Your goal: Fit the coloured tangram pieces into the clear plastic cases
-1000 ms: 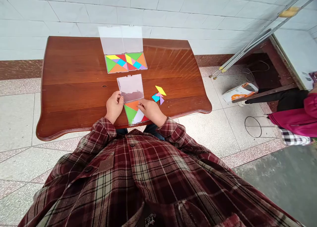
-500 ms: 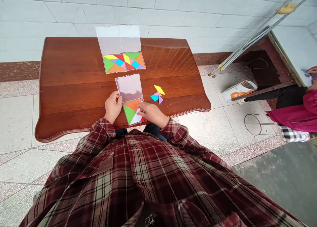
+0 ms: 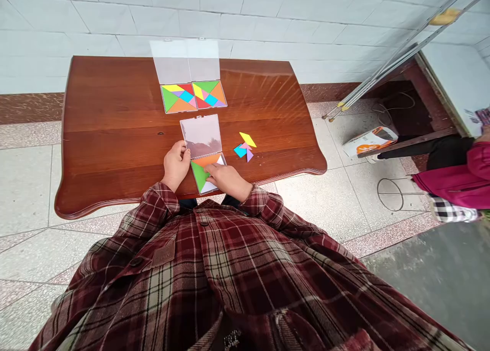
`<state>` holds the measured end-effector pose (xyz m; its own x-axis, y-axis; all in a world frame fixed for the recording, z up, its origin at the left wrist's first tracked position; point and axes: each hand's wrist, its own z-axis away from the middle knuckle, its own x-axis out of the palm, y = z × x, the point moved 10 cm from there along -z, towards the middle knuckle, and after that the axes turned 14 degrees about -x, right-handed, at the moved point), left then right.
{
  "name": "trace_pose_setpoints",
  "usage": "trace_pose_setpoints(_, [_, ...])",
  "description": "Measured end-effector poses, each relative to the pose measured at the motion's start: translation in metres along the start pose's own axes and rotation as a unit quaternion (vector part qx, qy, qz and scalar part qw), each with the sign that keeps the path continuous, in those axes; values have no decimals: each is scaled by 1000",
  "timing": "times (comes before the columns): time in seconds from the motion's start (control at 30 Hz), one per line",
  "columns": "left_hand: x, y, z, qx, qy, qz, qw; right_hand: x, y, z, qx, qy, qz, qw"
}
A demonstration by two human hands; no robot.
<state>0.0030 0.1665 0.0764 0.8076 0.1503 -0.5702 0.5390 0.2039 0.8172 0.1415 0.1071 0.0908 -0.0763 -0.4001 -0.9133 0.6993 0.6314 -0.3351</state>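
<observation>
My left hand [image 3: 176, 163] is closed at the left side of an open clear tangram case, its thumb and fingers on the edge by the lid [image 3: 202, 138]. Within the tray below lie a green triangle [image 3: 198, 174] and an orange triangle [image 3: 209, 160], with white base showing beside them. My right hand [image 3: 228, 180] reaches over the tray's right part, fingers bent together, tips down at the green triangle's edge. Whatever sits beneath its palm is hidden. To the right, a loose yellow parallelogram [image 3: 248, 139], blue piece [image 3: 240, 150], pink piece and purple triangle [image 3: 250, 156] lie bunched together.
Two open tangram cases with filled trays, left [image 3: 179, 98] and right [image 3: 209, 94], stand side by side farther back on the wooden table [image 3: 115, 121]. Crutches [image 3: 383, 70] lean at the right. A person in a magenta top [image 3: 455, 172] sits at the right edge.
My right hand has shifted left and slightly down over the tray. The red patch seen beneath it earlier is now hidden. My left hand stays at the case's edge.
</observation>
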Motion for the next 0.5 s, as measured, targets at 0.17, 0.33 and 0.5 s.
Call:
trace_pose_setpoints(0.17, [1,-2,-2,1,-2,-3,1000,-5,5,2,4,31,-46,998])
trace_pose_setpoints(0.33, [1,-6,-4,1,1,-6,1000,-31,56,24,83,132,-77,985])
trace_pose_setpoints(0.5, [3,-9,-6,-1,-2,-6,1000,-56,137,58,216,231,-49,947])
